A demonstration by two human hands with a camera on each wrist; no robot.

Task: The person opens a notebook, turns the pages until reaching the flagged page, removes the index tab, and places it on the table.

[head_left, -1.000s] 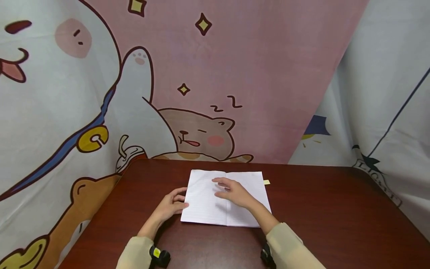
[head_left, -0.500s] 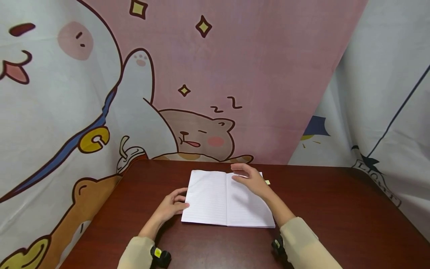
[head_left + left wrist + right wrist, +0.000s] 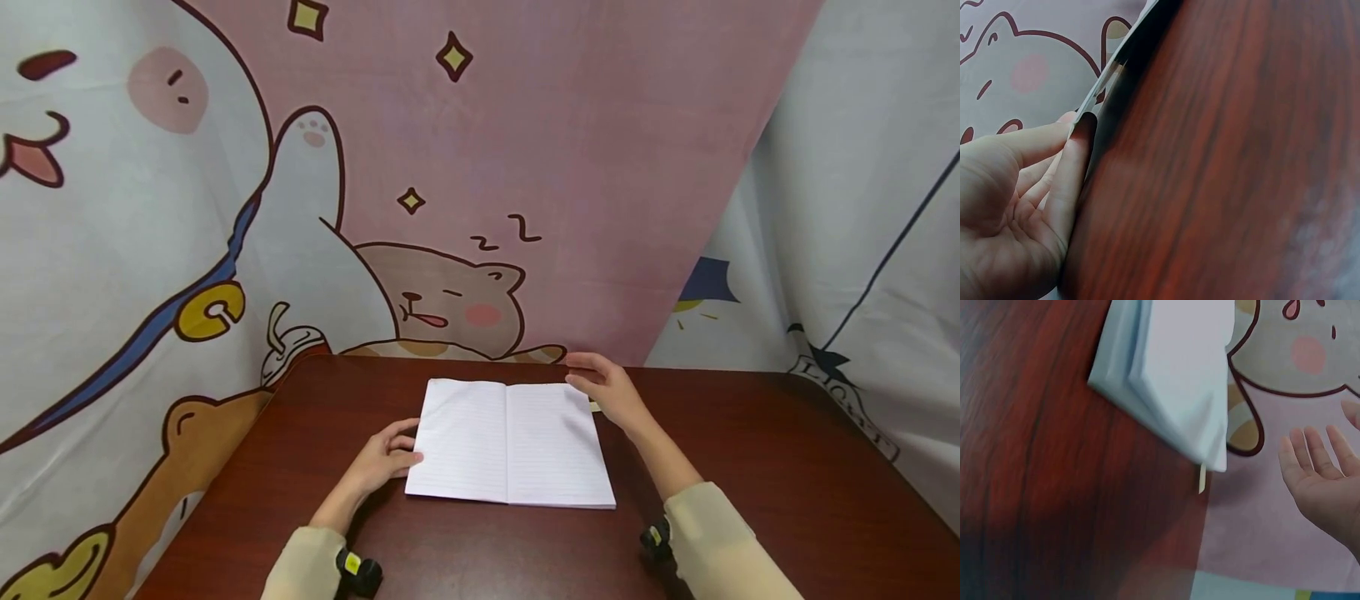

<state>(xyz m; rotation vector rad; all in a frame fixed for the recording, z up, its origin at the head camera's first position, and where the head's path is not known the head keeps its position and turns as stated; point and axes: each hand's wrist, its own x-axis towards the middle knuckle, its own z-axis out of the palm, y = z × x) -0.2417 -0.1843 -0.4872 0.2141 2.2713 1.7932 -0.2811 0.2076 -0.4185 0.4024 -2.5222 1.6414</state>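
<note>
An open notebook (image 3: pixel 465 442) with white lined pages lies on the table, its two halves spread flat. My left hand (image 3: pixel 378 460) holds its left edge; in the left wrist view the thumb (image 3: pixel 1044 145) is on the page side and the fingers are under the cover. My right hand (image 3: pixel 611 392) hovers at the far right corner of the notebook, fingers relaxed and holding nothing. A small yellow tab (image 3: pixel 596 407) sticks out from the right edge, partly hidden behind that hand. In the right wrist view the right page block (image 3: pixel 1182 381) appears as a thick stack.
The dark reddish-brown wooden table (image 3: pixel 750 467) extends to both sides of the notebook. A pink and white curtain (image 3: pixel 600 167) with cartoon animals hangs right behind the table's far edge and along the left. White cloth (image 3: pixel 862 208) hangs along the right side.
My right hand has moved right and away from me, from over the notebook's middle to its far right corner, uncovering the right page. The left hand keeps its place at the left edge.
</note>
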